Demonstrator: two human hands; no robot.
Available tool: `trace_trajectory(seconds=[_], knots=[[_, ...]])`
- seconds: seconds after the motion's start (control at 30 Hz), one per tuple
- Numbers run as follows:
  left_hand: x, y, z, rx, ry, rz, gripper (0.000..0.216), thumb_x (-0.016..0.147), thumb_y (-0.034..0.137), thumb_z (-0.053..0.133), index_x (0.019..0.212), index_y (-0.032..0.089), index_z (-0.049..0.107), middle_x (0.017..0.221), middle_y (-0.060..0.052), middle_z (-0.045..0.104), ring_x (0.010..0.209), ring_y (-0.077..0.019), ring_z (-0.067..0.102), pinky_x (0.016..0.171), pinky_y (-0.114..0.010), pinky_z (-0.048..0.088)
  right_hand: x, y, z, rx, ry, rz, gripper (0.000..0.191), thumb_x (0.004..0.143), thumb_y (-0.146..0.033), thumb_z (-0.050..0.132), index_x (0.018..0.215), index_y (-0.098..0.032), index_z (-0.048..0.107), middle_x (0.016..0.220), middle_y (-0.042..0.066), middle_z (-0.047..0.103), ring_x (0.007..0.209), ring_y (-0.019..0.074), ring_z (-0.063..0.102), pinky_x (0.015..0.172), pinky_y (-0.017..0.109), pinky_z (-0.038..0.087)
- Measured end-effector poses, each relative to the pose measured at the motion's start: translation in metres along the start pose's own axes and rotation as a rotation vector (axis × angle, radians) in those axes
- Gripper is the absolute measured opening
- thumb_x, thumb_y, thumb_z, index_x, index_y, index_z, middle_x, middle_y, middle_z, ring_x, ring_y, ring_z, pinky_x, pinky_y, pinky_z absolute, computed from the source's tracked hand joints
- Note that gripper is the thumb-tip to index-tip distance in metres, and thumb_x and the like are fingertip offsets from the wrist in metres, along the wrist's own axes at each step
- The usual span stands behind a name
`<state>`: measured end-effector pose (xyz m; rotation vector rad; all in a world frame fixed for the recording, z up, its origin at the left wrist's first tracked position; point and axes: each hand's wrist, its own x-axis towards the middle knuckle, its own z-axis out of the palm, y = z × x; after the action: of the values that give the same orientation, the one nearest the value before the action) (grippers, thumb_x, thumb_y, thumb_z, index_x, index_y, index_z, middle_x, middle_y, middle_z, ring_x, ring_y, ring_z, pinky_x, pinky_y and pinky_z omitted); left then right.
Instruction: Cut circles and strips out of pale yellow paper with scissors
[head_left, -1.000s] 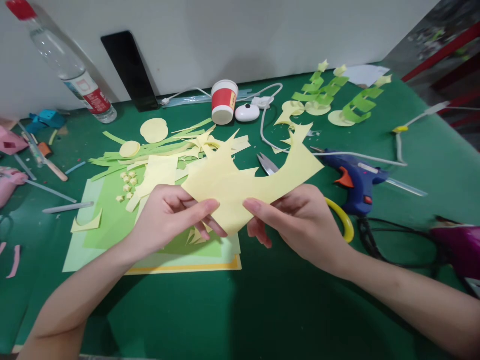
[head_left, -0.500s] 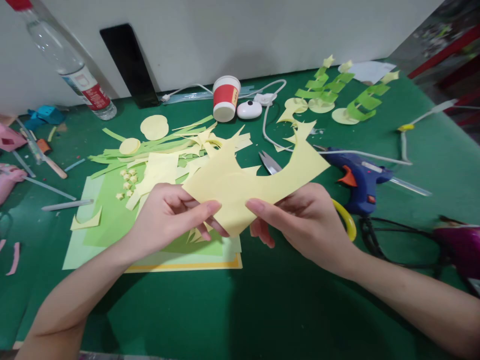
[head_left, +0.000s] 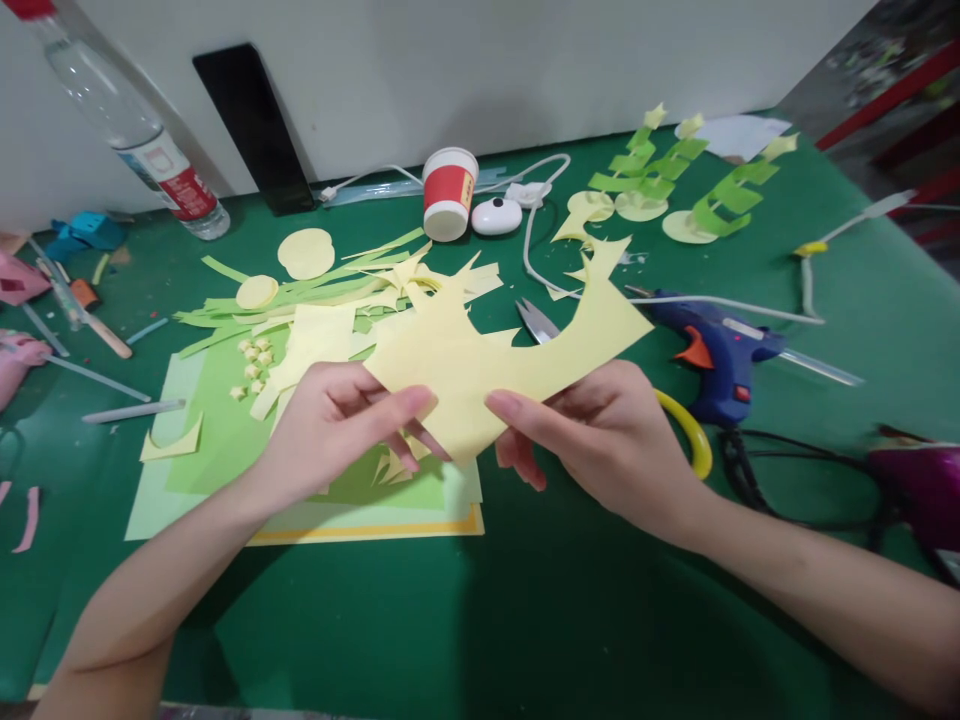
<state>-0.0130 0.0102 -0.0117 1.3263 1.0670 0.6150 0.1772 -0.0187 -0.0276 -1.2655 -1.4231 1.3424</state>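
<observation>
Between both hands I hold up a piece of pale yellow paper [head_left: 480,370] with a large rounded cut-out along its upper side. My left hand [head_left: 341,425] pinches its lower left part, thumb in front and fingers behind. The lower right part is gripped the same way by my right hand [head_left: 600,440]. Beneath my right hand lie scissors with a yellow handle [head_left: 694,440], partly hidden. Behind the held piece are yellow paper scraps [head_left: 322,335] and green paper strips [head_left: 217,308]. Tiny folded paper stars [head_left: 255,365] rest on green sheets [head_left: 202,450] left of the hands.
Three green spiral paper plants [head_left: 727,205] on round bases stand at the back right. A blue glue gun [head_left: 724,350] lies right of my hand. At the back are a paper cup [head_left: 448,195], a white case [head_left: 496,216], a leaning phone [head_left: 255,130] and a bottle [head_left: 161,160].
Both hands and the yellow paper have shifted very slightly up and left in view; the grip is the same. The things on the table have not moved.
</observation>
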Motion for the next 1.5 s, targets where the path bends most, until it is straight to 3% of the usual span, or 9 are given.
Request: trace_trajectory(seconds=[0.13, 0.43, 0.83, 1.17, 1.5], knots=[[0.005, -0.005, -0.001, -0.149, 0.034, 0.022, 0.031, 0.077, 0.036, 0.061, 0.053, 0.017, 0.055, 0.045, 0.005, 0.058, 0.043, -0.0124, 0.062, 0.041, -0.018, 0.050, 0.001, -0.001, 0.001, 0.027, 0.003, 0.063, 0.043, 0.073, -0.040, 0.066, 0.038, -0.015, 0.060, 0.031, 0.000, 0.052, 0.029, 0.0063, 0.045, 0.034, 0.018, 0.038], [0.006, -0.007, -0.001, -0.120, 0.048, 0.052, 0.028, 0.077, 0.034, 0.062, 0.056, 0.016, 0.062, 0.045, 0.003, 0.057, 0.041, -0.0117, 0.061, 0.040, -0.017, 0.050, 0.004, 0.000, 0.002, 0.132, -0.035, 0.153, 0.038, 0.070, -0.038, 0.068, 0.041, -0.014, 0.063, 0.034, 0.001, 0.056, 0.029, 0.0059, 0.047, 0.033, 0.015, 0.041], [0.005, -0.008, -0.003, -0.039, 0.073, 0.070, 0.027, 0.078, 0.034, 0.061, 0.057, 0.016, 0.060, 0.052, 0.003, 0.065, 0.042, -0.0116, 0.062, 0.040, -0.018, 0.049, 0.002, 0.001, 0.001, 0.154, -0.052, 0.149, 0.039, 0.071, -0.038, 0.068, 0.041, -0.014, 0.063, 0.037, 0.001, 0.059, 0.032, 0.0057, 0.050, 0.036, 0.013, 0.043], [0.005, -0.009, -0.001, -0.076, 0.070, 0.059, 0.029, 0.078, 0.032, 0.060, 0.053, 0.016, 0.058, 0.046, 0.004, 0.061, 0.042, -0.0126, 0.063, 0.041, -0.018, 0.049, 0.002, 0.002, 0.002, 0.159, -0.050, 0.115, 0.038, 0.073, -0.033, 0.068, 0.041, -0.014, 0.063, 0.036, 0.000, 0.058, 0.032, 0.0041, 0.050, 0.037, 0.010, 0.042], [0.003, 0.004, 0.003, -0.042, -0.081, -0.026, 0.027, 0.081, 0.015, 0.056, 0.058, 0.018, 0.070, 0.060, 0.003, 0.072, 0.044, -0.0052, 0.062, 0.045, -0.008, 0.050, 0.002, 0.002, 0.001, 0.129, -0.034, 0.064, 0.038, 0.074, -0.033, 0.067, 0.041, -0.015, 0.062, 0.037, -0.001, 0.059, 0.033, 0.0054, 0.051, 0.039, 0.013, 0.043]])
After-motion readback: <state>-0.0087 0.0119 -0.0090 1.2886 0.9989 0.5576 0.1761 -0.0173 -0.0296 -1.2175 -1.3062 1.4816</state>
